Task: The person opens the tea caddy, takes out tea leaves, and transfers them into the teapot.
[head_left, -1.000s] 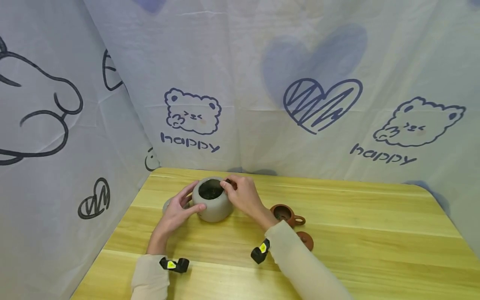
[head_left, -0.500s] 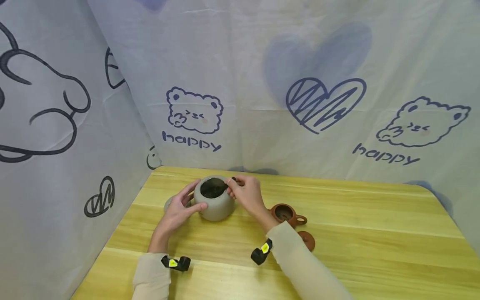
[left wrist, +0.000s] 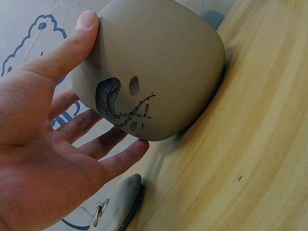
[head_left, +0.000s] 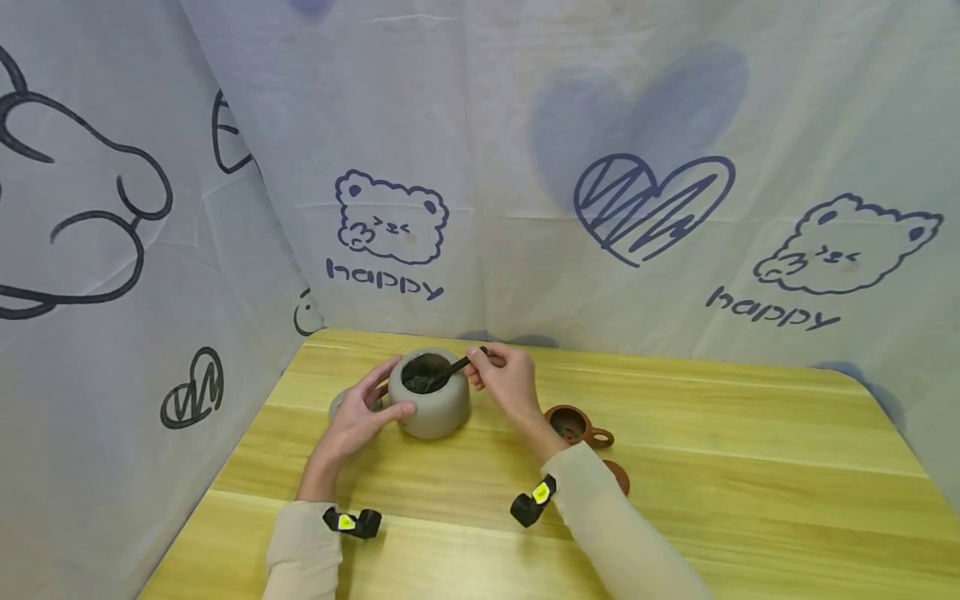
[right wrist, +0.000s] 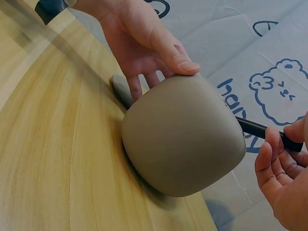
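"Sitting on the bench (head_left: 750, 467), the grey jar (head_left: 431, 417) shows dark contents (head_left: 417, 382) through its open mouth!"

"And the left hand (head_left: 359, 421) holds its side, thumb and fingers spread around it."

"Yes, while the right hand (head_left: 513, 386) pinches a black stick (head_left: 457, 366), its far end inside the mouth!"

"Further out?"

"A grey disc (left wrist: 124, 201) near the left hand, a partly hidden reddish-brown pot (head_left: 589, 431) right of the jar!"

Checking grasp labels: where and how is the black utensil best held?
The black utensil is probably best pinched near its upper end, from the person's right: it slants up and rightward out of the grey jar, lower end inside, left hand opposite.
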Available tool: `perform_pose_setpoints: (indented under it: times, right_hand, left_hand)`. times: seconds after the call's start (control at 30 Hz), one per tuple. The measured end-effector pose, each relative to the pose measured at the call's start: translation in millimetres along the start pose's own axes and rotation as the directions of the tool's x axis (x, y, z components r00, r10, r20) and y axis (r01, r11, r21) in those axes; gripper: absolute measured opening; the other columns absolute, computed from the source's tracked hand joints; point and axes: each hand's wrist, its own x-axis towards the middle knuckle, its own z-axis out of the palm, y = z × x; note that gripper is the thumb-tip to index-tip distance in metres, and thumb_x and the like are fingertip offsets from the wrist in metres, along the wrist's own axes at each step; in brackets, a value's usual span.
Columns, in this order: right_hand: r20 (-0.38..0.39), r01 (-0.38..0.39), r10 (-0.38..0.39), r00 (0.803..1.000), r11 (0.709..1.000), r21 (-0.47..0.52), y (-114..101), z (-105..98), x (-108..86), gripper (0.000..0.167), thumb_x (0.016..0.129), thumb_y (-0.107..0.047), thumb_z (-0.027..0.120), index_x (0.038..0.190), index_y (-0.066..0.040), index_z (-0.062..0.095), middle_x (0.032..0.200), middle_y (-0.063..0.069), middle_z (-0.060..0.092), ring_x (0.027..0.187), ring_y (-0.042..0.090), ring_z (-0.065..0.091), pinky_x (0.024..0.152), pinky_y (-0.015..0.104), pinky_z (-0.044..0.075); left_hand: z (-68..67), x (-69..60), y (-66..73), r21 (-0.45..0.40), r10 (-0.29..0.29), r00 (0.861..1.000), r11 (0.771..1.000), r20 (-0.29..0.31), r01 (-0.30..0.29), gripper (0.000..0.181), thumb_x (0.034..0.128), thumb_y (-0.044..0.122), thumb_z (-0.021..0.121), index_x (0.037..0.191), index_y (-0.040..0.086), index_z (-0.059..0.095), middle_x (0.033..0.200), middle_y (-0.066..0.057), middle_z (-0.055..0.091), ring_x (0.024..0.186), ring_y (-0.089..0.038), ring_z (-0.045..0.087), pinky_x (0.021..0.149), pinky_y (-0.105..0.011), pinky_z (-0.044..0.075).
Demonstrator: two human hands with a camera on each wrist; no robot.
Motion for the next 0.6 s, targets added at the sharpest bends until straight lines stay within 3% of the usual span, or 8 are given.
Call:
perform_pose_setpoints:
  times: [0.1,0.2,0.37,0.6]
  right_hand:
    - [-0.018,0.011,-0.011,1.000,1.000,0.014,5.8,-0.9,2.0,0.021,0.100,-0.012,0.067,0.089,0.004,0.076,0.075,0.019,0.072,0.061,0.025,0.069,0.063,0.046,0.061]
    - [-0.026,0.006,-0.005,1.000,1.000,0.026,5.3,-2.0,2.4,0.021,0.100,-0.012,0.068,0.089,0.005,0.075,0.076,0.021,0.072,0.059,0.019,0.067,0.060,0.036,0.061]
    - [-0.040,0.005,-0.003,0.999,0.999,0.042,3.7,-3.7,3.4,0.022,0.100,-0.011,0.068,0.092,0.009,0.074,0.080,0.029,0.071,0.061,0.028,0.068,0.057,0.027,0.058]
    - [-0.047,0.017,-0.016,0.999,1.000,0.026,-4.0,-9.0,2.8,0.025,0.101,-0.014,0.067,0.093,0.009,0.074,0.082,0.029,0.071,0.059,0.017,0.066,0.058,0.028,0.059]
  left_hand:
    - [-0.1,0.0,0.0,0.002,0.004,1.000,1.000,-0.001,-0.004,0.080,0.0918,0.018,0.080,0.160,0.014,0.038,0.166,-0.010,0.031,0.150,-0.041,0.029,0.118,-0.057,0.031]
    - [-0.2,0.1,0.5,0.001,0.007,1.000,1.000,0.001,-0.007,0.080,0.0919,0.017,0.080,0.159,0.014,0.038,0.166,-0.010,0.031,0.150,-0.042,0.029,0.118,-0.058,0.031]
    - [-0.2,0.7,0.8,-0.001,0.003,1.000,1.000,0.001,-0.003,0.080,0.0918,0.018,0.080,0.159,0.014,0.038,0.166,-0.010,0.031,0.150,-0.042,0.029,0.118,-0.057,0.031]
    - [-0.5,1.1,1.1,-0.006,0.004,1.000,1.000,0.001,-0.004,0.080,0.0916,0.018,0.081,0.159,0.014,0.038,0.166,-0.010,0.031,0.150,-0.042,0.029,0.118,-0.057,0.031]
